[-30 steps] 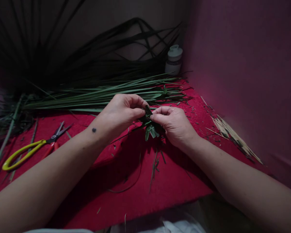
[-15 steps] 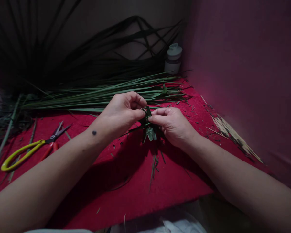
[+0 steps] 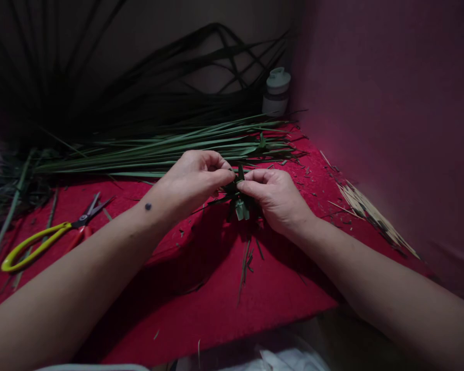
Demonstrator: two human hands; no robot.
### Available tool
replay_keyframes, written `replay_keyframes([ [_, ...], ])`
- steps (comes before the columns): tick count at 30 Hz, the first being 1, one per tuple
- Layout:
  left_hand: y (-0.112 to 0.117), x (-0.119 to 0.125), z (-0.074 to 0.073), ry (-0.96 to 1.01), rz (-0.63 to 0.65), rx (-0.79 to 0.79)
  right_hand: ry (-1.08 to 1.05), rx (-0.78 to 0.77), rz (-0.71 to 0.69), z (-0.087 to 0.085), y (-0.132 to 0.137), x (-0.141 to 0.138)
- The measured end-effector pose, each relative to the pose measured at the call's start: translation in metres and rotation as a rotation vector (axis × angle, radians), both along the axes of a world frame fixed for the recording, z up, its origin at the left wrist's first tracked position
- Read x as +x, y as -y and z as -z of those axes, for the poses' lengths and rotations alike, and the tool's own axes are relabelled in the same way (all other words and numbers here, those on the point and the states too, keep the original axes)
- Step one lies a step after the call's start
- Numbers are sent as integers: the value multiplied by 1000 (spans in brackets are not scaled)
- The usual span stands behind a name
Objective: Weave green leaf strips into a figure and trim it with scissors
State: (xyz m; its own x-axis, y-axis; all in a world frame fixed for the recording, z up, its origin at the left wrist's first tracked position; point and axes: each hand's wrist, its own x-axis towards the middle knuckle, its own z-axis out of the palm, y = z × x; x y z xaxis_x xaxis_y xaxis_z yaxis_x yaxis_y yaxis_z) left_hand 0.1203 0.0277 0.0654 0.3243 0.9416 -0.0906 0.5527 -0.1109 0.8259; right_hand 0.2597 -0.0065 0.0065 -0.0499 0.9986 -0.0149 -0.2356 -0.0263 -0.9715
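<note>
Broadly, the red desk (image 3: pixel 201 309) is spanned at the back by a bundle of long green leaves (image 3: pixel 158 149); yellow-handled scissors (image 3: pixel 42 239) are laid at the left. The left hand (image 3: pixel 193 180) and right hand (image 3: pixel 278 198) are met at the centre — each grip is closed narrowly on a folded leaf piece (image 3: pixel 239 206), held just above the desk.

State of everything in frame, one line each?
left hand: pinching the folded leaf piece
right hand: pinching it too, opposite side
folded leaf piece: held between both hands
scissors: flat on the red cloth, blades slightly apart, untouched
jar: upright, lid on
long leaves: bundled, lying flat
pale sticks: loose pile
</note>
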Motion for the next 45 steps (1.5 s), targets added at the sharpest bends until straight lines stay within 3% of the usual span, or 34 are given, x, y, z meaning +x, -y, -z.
replay_keyframes([
  [8,3,3,2,43,9,1,45,11,46,-2,2,-1],
  [16,-1,1,6,120,61,-11,-97,-22,14,2,-1,0],
  [25,-4,-7,-2,50,191,-170,-145,-12,68,5,-4,1],
  [32,-10,-10,0,68,185,-88,-192,14,92,5,-5,0],
  [45,-8,-11,-8,70,134,-258,-187,41,97,4,-4,0],
])
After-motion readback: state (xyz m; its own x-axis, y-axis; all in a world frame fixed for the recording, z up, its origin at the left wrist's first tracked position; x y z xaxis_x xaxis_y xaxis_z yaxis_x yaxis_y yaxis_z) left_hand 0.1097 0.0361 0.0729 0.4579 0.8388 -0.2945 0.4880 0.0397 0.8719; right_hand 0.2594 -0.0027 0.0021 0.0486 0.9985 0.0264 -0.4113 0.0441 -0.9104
